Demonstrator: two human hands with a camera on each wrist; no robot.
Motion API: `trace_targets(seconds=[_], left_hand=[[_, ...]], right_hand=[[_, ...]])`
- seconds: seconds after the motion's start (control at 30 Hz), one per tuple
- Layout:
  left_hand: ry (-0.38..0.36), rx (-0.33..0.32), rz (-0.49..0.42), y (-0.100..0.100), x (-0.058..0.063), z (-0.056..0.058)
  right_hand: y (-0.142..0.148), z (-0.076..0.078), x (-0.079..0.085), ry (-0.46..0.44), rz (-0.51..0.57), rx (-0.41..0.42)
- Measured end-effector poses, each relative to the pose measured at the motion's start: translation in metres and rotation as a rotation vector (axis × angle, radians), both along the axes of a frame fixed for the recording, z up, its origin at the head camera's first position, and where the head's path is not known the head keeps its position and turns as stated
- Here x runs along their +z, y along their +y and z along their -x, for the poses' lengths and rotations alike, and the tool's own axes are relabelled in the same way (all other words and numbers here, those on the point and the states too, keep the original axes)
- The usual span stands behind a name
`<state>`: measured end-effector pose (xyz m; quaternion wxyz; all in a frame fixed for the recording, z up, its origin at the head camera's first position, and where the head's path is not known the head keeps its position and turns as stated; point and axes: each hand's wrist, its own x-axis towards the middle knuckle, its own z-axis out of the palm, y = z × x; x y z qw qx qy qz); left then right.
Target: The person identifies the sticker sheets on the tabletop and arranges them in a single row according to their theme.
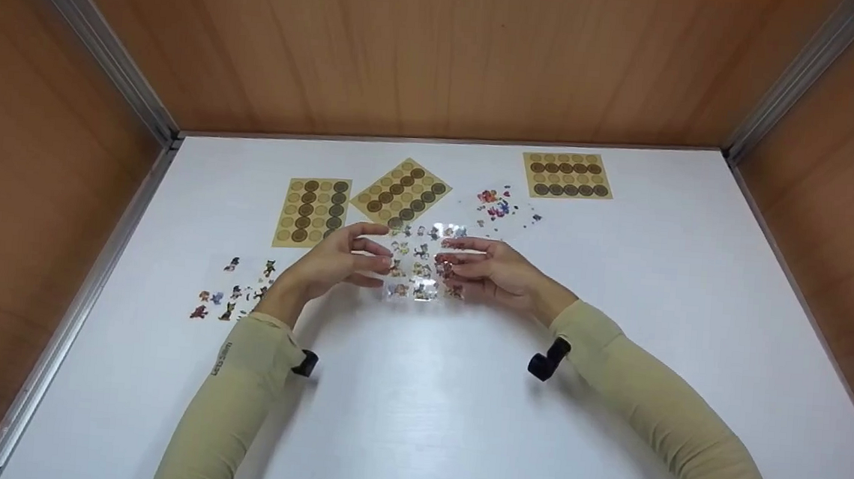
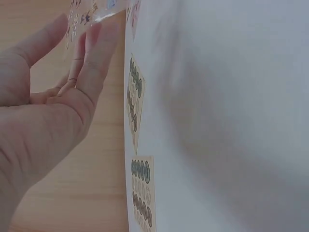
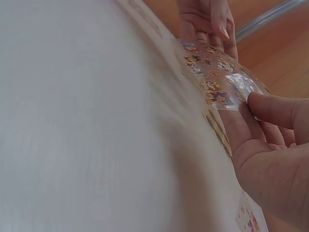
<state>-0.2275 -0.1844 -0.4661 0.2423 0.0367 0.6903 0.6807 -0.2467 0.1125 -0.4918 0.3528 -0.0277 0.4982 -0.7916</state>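
Observation:
A clear sticker sheet (image 1: 422, 269) printed with small colourful cartoon figures is held up over the table between both hands. My left hand (image 1: 343, 260) holds its left edge, with fingers behind the sheet and the thumb in front. In the right wrist view, my right hand (image 3: 273, 130) pinches the near edge of the sheet (image 3: 217, 72) between thumb and fingers. The left wrist view shows only part of the sheet (image 2: 91, 14), above the fingers of my left hand (image 2: 63, 87). Light glares off its glossy surface.
Three tan sheets of round brown stickers lie toward the back: one left (image 1: 312, 211), one tilted in the middle (image 1: 402, 191), one right (image 1: 568, 176). A clear cartoon sheet (image 1: 232, 290) lies by the left forearm, and a colourful small-sticker sheet (image 1: 501, 205) behind the right hand. Wooden panels (image 1: 440, 52) enclose the table.

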Motion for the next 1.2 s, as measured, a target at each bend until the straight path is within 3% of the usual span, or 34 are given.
trace_targets(seconds=[0.17, 0.37, 0.6, 0.83, 1.03, 1.1, 1.2], left_hand=[[-0.017, 0.026, 0.032, -0.013, -0.002, -0.004], [-0.014, 0.046, 0.094, -0.034, -0.005, -0.007], [-0.026, 0.068, 0.190, -0.073, -0.006, -0.014], [-0.027, 0.080, 0.327, -0.106, -0.008, -0.018], [-0.037, 0.091, 0.432, -0.120, -0.015, -0.026], [-0.027, 0.090, 0.458, -0.122, -0.017, -0.028], [-0.014, 0.095, 0.493, -0.124, -0.018, -0.029]], right_hand=[[-0.018, -0.004, 0.000, -0.008, 0.015, 0.011], [-0.041, -0.007, -0.001, 0.013, -0.045, 0.014], [-0.074, -0.009, -0.002, 0.125, -0.198, 0.005], [-0.112, -0.010, -0.008, 0.200, -0.278, 0.005], [-0.140, -0.016, -0.014, 0.254, -0.356, 0.080], [-0.147, -0.019, -0.016, 0.312, -0.388, 0.113], [-0.153, -0.024, -0.016, 0.547, -0.501, 0.187]])
